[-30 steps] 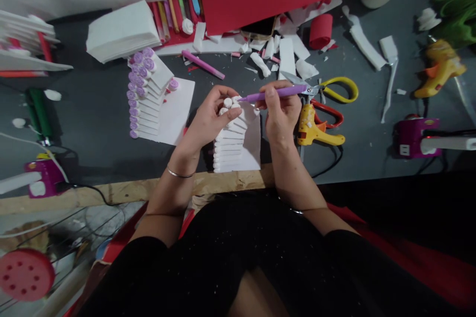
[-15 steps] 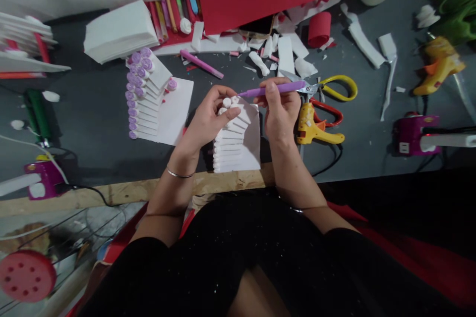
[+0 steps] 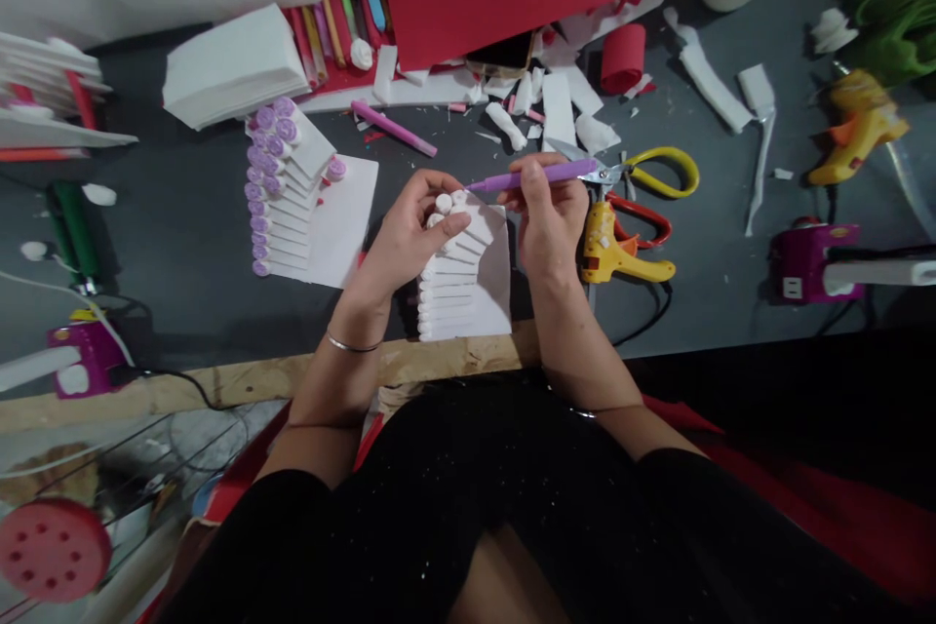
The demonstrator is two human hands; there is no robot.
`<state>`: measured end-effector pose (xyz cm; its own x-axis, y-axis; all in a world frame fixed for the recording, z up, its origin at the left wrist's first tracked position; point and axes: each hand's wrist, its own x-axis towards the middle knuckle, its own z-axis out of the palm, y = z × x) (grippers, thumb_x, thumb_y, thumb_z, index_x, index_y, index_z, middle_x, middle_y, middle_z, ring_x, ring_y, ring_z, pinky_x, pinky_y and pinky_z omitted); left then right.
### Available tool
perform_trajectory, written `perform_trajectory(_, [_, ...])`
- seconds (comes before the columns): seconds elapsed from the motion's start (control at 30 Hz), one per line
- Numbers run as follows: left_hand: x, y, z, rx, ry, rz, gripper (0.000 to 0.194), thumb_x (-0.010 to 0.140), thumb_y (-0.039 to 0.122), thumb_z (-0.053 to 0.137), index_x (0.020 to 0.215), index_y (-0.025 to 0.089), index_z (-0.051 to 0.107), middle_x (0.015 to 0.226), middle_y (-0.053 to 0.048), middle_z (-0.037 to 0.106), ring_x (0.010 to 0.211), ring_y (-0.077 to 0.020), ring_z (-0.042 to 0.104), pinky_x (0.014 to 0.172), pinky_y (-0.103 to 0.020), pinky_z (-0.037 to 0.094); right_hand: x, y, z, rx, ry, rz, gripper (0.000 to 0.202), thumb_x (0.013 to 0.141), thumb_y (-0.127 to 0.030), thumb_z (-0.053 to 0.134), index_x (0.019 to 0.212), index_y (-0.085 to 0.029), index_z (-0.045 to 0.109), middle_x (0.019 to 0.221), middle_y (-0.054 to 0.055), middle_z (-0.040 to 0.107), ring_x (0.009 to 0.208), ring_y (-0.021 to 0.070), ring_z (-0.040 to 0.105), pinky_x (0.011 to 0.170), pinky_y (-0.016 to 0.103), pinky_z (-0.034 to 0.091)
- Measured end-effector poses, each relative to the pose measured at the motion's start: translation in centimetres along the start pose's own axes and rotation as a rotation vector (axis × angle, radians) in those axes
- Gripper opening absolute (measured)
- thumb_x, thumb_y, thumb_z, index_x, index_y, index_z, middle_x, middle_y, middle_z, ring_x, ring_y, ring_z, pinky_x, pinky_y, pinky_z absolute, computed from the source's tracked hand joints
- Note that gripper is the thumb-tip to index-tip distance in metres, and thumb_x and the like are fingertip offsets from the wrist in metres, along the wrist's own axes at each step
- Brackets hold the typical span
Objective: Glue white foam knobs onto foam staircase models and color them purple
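My right hand [image 3: 550,214] grips a purple marker pen [image 3: 541,175], its tip pointing left at a small white roll [image 3: 457,198] between the fingers of my left hand [image 3: 416,232]. The left thumb and fingers are closed around that roll. Under the left hand lies a white card [image 3: 491,292] with several white-headed rolls in a fan along its left side. Farther left, another white card [image 3: 343,234] has similar rolls, their heads coloured purple [image 3: 267,156]. One loose purple-topped roll [image 3: 335,170] rests on that card.
Right of my right hand lie scissors [image 3: 662,174] with yellow and red handles and a yellow glue gun [image 3: 621,258]. Beyond are a pink marker [image 3: 395,129], paper scraps [image 3: 560,107], a red roll [image 3: 623,57] and a white stack [image 3: 234,63]. Purple power blocks [image 3: 815,258] sit at both sides.
The whole view has shifted slightly. Both hands keep almost the same pose, with the marker tip still at the white roll.
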<state>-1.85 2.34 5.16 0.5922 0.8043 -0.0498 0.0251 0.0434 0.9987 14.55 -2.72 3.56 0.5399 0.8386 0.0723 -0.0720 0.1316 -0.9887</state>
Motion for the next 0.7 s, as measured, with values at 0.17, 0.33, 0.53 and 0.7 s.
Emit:
perform_trajectory(0.17, [-0.01, -0.16, 0.04, -0.007, -0.002, -0.006, 0.046, 0.085, 0.058, 0.081, 0.104, 0.025, 0.056, 0.081, 0.003, 0.056, 0.062, -0.0079, 0.049, 0.053, -0.021, 0.039, 0.02, 0.29, -0.21, -0.046, -0.063, 0.016, 0.050, 0.089, -0.075, 0.066, 0.090, -0.025, 0.067, 0.076, -0.001, 0.065, 0.067, 0.0119, 0.065, 0.062, 0.028, 0.056])
perform_trajectory(0.33, [-0.06, -0.15, 0.02, 0.027, 0.012, 0.001, 0.044, 0.086, 0.057, 0.081, 0.104, 0.025, 0.057, 0.078, 0.004, 0.054, 0.060, -0.0081, 0.049, 0.053, -0.020, 0.041, 0.05, 0.50, -0.36, -0.037, -0.028, -0.013, 0.047, 0.092, -0.072, 0.064, 0.090, -0.025, 0.066, 0.078, -0.002, 0.064, 0.066, 0.0107, 0.064, 0.063, 0.027, 0.055])
perform_trajectory(0.53, [-0.11, -0.18, -0.01, 0.010, -0.006, -0.012, 0.042, 0.088, 0.055, 0.079, 0.106, 0.026, 0.055, 0.079, 0.004, 0.054, 0.060, -0.0079, 0.049, 0.052, -0.021, 0.041, 0.16, 0.45, -0.35, -0.020, -0.027, 0.011, 0.050, 0.089, -0.075, 0.066, 0.088, -0.025, 0.065, 0.075, -0.003, 0.063, 0.063, 0.0100, 0.062, 0.061, 0.027, 0.053])
perform_trajectory(0.7, [-0.12, -0.08, 0.00, 0.028, 0.001, -0.012, 0.042, 0.088, 0.054, 0.080, 0.106, 0.026, 0.055, 0.078, 0.004, 0.053, 0.059, -0.0071, 0.047, 0.050, -0.020, 0.039, 0.22, 0.37, -0.39, -0.030, -0.055, 0.023, 0.051, 0.087, -0.074, 0.068, 0.083, -0.024, 0.065, 0.074, -0.003, 0.062, 0.062, 0.0093, 0.060, 0.059, 0.026, 0.051])
